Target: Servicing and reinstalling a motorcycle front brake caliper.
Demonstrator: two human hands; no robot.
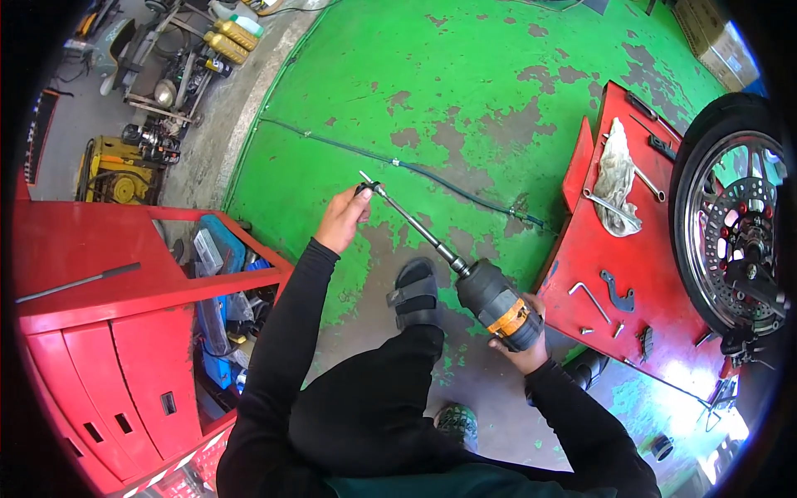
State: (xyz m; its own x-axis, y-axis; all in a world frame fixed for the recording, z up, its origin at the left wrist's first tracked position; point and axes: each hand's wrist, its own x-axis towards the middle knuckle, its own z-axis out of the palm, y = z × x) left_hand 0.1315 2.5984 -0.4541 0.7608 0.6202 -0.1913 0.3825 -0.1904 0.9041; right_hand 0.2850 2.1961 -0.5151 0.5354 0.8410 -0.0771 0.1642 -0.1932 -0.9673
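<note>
My right hand (531,353) is wrapped around a black impact wrench (488,292) with an orange band near its rear. A long silver extension bar (418,227) runs from its nose up and to the left. At the bar's far end, my left hand (343,217) pinches a dark ring-like piece, from which a thin bit (364,177) sticks out. Fingers partly hide that joint. The tool is held in the air over the floor, tilted toward the upper left.
To the right, a red bench (573,290) bears a wheel with a brake disc (741,217), a rag (615,170), wrenches, a hex key (590,302) and bolts. A red tool cabinet (87,290) stands at left. An air hose (357,149) crosses the green floor.
</note>
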